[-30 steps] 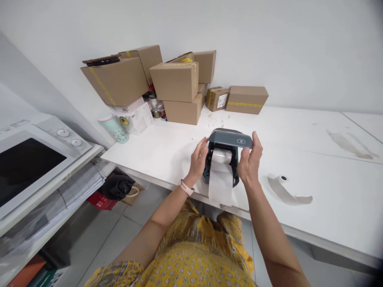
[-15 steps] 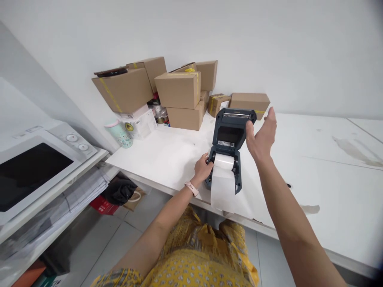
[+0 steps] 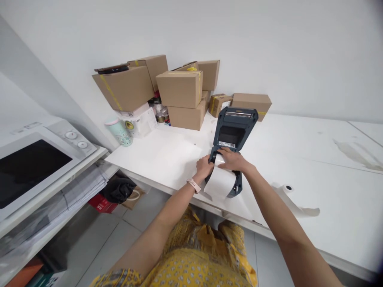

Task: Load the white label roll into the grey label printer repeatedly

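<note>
A dark blue-grey label printer (image 3: 236, 119) stands on the white table with its lid raised. Inside it lies a white label roll (image 3: 219, 160), and a loose strip of its paper (image 3: 220, 184) hangs out over the front. My left hand (image 3: 204, 166) grips the printer's left side, fingers curled at the edge and thumb near the roll. My right hand (image 3: 232, 160) reaches into the printer from the right, its fingers closed over the roll and covering much of it.
A small white paper roll (image 3: 285, 193) with its tail unrolled lies to the right on the table (image 3: 335, 191). Cardboard boxes (image 3: 179, 89) are stacked at the back wall. At left are a mint-green tumbler (image 3: 120, 132) and a white microwave (image 3: 54, 147) on a shelf.
My right hand has come down from beside the raised lid onto the label roll. The paper strip's end has shifted left and up. My left hand stays at the printer's side.
</note>
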The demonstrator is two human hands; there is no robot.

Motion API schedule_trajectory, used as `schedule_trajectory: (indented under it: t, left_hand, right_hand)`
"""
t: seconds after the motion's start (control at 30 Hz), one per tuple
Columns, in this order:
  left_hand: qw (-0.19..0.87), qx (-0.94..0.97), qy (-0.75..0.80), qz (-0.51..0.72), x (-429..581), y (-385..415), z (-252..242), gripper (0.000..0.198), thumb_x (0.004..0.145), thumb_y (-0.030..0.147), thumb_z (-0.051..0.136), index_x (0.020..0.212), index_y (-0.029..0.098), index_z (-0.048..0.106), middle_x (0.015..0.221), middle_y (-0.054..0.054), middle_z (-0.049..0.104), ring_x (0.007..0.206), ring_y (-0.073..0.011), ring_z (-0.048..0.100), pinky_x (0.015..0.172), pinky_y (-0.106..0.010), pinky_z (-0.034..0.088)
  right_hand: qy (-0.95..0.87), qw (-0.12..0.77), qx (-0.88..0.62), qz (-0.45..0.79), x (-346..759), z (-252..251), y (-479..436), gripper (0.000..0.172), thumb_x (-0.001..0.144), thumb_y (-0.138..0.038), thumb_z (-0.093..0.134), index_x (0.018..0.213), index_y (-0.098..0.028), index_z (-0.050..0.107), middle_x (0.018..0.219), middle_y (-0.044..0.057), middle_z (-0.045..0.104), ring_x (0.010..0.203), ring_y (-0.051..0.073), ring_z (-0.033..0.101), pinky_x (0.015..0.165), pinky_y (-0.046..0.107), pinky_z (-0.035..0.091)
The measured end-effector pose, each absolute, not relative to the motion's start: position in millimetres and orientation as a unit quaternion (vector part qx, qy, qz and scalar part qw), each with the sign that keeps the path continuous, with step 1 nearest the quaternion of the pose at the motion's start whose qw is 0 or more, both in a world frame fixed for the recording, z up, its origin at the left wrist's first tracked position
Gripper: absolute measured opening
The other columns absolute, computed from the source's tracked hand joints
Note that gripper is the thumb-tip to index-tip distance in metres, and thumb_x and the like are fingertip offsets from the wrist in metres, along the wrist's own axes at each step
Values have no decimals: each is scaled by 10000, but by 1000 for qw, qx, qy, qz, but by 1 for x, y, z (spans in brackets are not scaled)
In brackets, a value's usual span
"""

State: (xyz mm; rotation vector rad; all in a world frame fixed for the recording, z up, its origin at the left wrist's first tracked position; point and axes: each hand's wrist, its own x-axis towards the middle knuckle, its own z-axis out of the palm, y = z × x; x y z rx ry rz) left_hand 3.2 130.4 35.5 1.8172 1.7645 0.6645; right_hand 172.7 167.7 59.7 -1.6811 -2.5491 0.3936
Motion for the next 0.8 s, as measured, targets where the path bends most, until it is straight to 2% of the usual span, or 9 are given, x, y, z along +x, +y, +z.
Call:
schedule_trajectory:
  t: [0.13,0.3,0.4,0.5,0.57,0.67,0.73,0.8]
  left_hand:
    - [253,660,663,246,4,130,36,407,798,155,507,1149,260,686,1081,-54,759,996,-246,691,852,-309,490]
    - [259,656,657,266,5,129,33,390,808,157,509,1133,262,699,1065,-60,763,996,-264,695,867,-334,496]
    - [270,648,657,275,4,129,32,396,813,159,513,1144,269,700,1048,-59,766,980,-267,699,858,-335,500]
    - [282,639,659,281,4,128,32,407,811,157,518,1154,275,704,1055,-57,766,992,-267,698,863,-331,501]
    - [285,635,660,283,4,128,32,421,808,154,524,1169,280,703,1084,-56,762,1021,-270,692,879,-334,499]
    - [290,632,659,286,3,128,32,461,807,161,534,1228,283,678,1143,-52,749,1067,-277,680,907,-349,498]
    - [293,632,657,287,3,128,32,473,810,168,536,1251,277,665,1163,-52,743,1076,-279,676,921,-360,496]
    - [291,636,655,288,2,128,33,464,812,164,526,1240,268,671,1159,-56,743,1064,-280,679,923,-367,497]
  right_hand:
    - [-830,16,-543,123,163,63,159,860,736,-333,709,1503,-209,340,1629,162,229,1358,376,469,1039,490,449]
    - [-824,15,-554,116,160,65,152,834,760,-301,675,1503,-201,309,1474,194,456,1294,368,531,1007,473,451]
    - [-814,-17,-565,135,160,67,162,993,707,-352,727,1551,-189,230,1394,222,550,1209,408,594,968,517,465]
    - [-815,-26,-553,172,165,73,171,1104,652,-371,756,1578,-201,179,1376,198,585,1206,396,604,970,509,482]
    - [-824,22,-520,223,174,83,169,1118,631,-366,762,1579,-213,189,1434,168,548,1263,363,570,1014,475,478]
    - [-832,139,-445,300,202,103,152,1005,668,-391,745,1550,-241,286,1490,116,505,1302,314,541,1057,426,470]
    - [-818,212,-429,320,229,116,134,874,698,-401,738,1491,-245,405,1445,102,549,1256,301,574,1024,387,494]
    - [-778,280,-466,315,258,124,118,755,695,-372,749,1402,-240,516,1360,110,612,1141,293,635,926,351,536]
